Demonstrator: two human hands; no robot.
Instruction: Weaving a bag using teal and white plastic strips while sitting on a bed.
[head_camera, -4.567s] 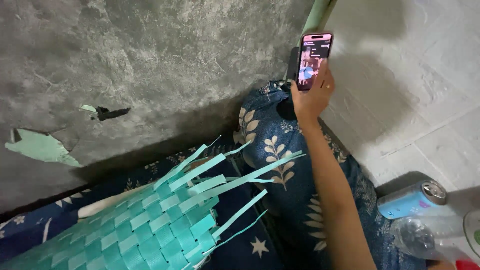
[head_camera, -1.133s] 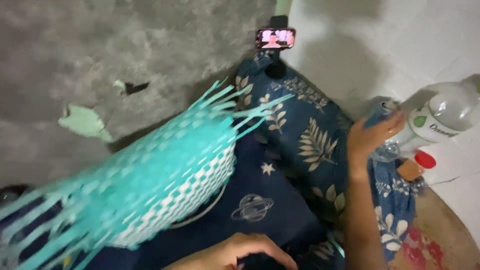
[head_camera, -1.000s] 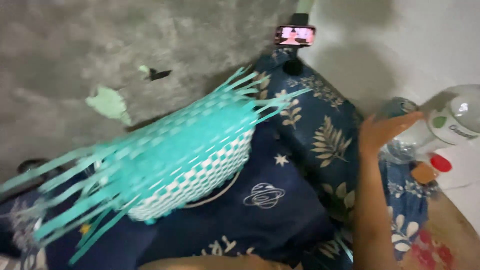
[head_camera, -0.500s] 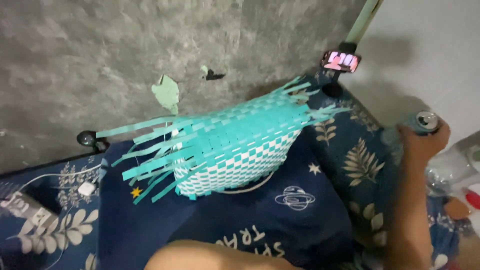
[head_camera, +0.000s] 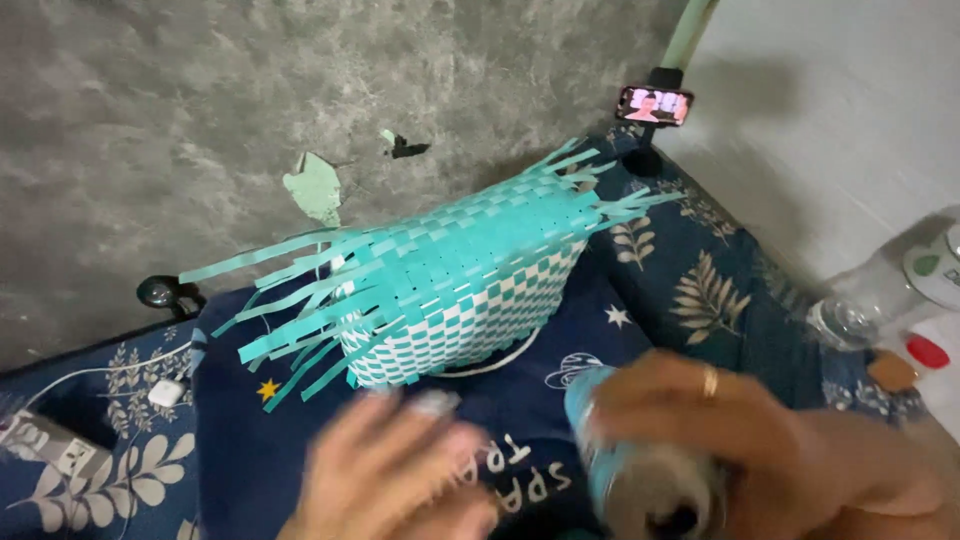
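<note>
Centrally, low in the view, a light-blue drink can (head_camera: 640, 465) is lying tilted within the right hand (head_camera: 730, 430), its dark open end facing the camera; the fingers, one bearing a ring, are wrapping closed around its barrel. The left hand (head_camera: 400, 470) is hovering just left of the can, blurred, fingers spread and loosely open, gripping nothing that can be made out. Both are sitting above a dark blue printed cloth (head_camera: 300, 450) covering the lap. Beyond the hands, a half-woven teal-and-white basket (head_camera: 460, 290) is resting on the cloth, loose strips fanning out at both ends. Farther out, a phone (head_camera: 655, 105) is standing on a holder by the grey wall, and a clear plastic bottle (head_camera: 880, 295) is lying to the right on the white floor.
</note>
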